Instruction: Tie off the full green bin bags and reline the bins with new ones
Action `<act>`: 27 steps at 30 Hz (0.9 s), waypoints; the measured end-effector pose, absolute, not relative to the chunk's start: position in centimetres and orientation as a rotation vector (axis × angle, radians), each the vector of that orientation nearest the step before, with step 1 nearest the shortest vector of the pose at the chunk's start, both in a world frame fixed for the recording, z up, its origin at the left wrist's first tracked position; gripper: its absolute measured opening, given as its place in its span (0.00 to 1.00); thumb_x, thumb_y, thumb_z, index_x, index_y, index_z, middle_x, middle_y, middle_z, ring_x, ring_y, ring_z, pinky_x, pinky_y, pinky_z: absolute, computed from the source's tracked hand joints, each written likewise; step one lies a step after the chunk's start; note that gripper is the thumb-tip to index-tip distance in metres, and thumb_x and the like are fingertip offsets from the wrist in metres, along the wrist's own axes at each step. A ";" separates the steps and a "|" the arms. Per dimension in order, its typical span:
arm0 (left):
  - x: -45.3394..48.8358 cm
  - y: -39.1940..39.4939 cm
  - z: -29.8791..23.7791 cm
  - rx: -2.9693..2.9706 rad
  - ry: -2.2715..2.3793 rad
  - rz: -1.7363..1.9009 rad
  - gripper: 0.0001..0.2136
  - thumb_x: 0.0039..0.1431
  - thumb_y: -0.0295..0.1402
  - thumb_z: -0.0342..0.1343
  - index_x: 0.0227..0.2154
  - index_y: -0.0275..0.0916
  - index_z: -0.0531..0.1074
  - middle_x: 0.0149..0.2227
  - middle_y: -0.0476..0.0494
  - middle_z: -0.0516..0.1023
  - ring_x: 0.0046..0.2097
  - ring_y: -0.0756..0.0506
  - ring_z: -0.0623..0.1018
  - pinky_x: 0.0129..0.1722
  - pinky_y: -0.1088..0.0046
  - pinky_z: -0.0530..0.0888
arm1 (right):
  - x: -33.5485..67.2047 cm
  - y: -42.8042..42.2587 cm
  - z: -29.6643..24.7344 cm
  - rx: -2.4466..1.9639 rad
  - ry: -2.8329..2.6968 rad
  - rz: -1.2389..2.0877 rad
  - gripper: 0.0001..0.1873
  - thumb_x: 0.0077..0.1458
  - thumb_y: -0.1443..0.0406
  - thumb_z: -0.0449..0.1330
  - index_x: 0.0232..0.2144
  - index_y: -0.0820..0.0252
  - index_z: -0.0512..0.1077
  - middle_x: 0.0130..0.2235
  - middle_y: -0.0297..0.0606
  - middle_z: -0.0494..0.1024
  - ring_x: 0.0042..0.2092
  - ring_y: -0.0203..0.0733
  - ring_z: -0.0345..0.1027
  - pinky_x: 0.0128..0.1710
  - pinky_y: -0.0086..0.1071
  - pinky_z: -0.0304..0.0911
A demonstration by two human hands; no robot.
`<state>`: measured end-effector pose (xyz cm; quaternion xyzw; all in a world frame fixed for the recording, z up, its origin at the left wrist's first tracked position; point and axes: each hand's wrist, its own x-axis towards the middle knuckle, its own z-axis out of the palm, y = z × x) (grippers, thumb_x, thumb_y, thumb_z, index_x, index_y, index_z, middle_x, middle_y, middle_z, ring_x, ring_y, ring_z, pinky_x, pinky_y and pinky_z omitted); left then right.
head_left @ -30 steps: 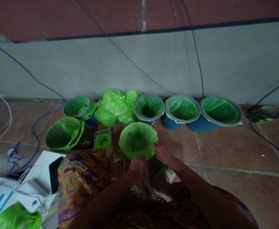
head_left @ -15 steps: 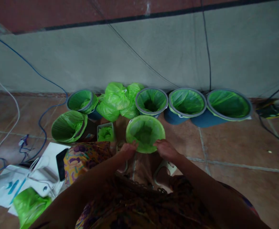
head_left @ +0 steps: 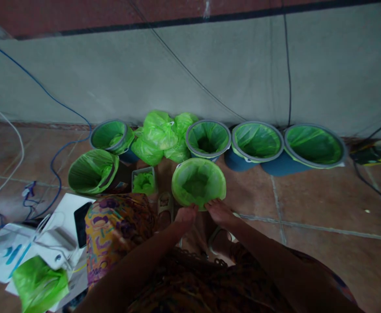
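Left hand, right hand side by side, fingers curled, gripping lined bin at near rim. Open floor rightward. Hands closer together than before.

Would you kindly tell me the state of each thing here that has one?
Green-lined round plastic bin: upright, open.
Left hand: on its near rim.
Right hand: on its near rim.
Three blue lined bins by wall: upright, open.
Green-lined bin at left: tipped over.
Green plastic bags: full, closed.
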<state>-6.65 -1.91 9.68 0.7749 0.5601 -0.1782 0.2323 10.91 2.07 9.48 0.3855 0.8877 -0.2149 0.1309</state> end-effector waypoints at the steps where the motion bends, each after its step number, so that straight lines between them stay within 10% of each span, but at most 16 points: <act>1: -6.8 -1.8 9.6 2.128 1.541 -0.486 0.18 0.62 0.23 0.45 0.53 0.34 0.70 0.48 0.31 0.77 0.43 0.41 0.81 0.37 0.69 0.75 | 11.0 2.1 9.2 1.118 2.572 -0.614 0.16 0.60 0.73 0.49 0.44 0.66 0.74 0.45 0.48 0.79 0.49 0.50 0.70 0.57 0.43 0.55; 17: -7.5 -2.9 10.6 2.080 1.607 -0.434 0.26 0.63 0.26 0.46 0.64 0.39 0.60 0.66 0.31 0.62 0.47 0.39 0.80 0.39 0.65 0.77 | 12.1 3.2 10.5 1.304 2.570 -0.624 0.21 0.58 0.75 0.48 0.48 0.63 0.75 0.51 0.51 0.76 0.60 0.53 0.61 0.65 0.55 0.40; 27: -13.9 4.1 9.9 1.452 2.276 0.307 0.22 0.63 0.30 0.48 0.60 0.31 0.62 0.59 0.27 0.70 0.60 0.39 0.71 0.55 0.60 0.71 | 13.4 6.9 10.4 2.268 2.115 -0.941 0.23 0.60 0.69 0.49 0.55 0.68 0.68 0.53 0.59 0.73 0.55 0.58 0.67 0.53 0.48 0.60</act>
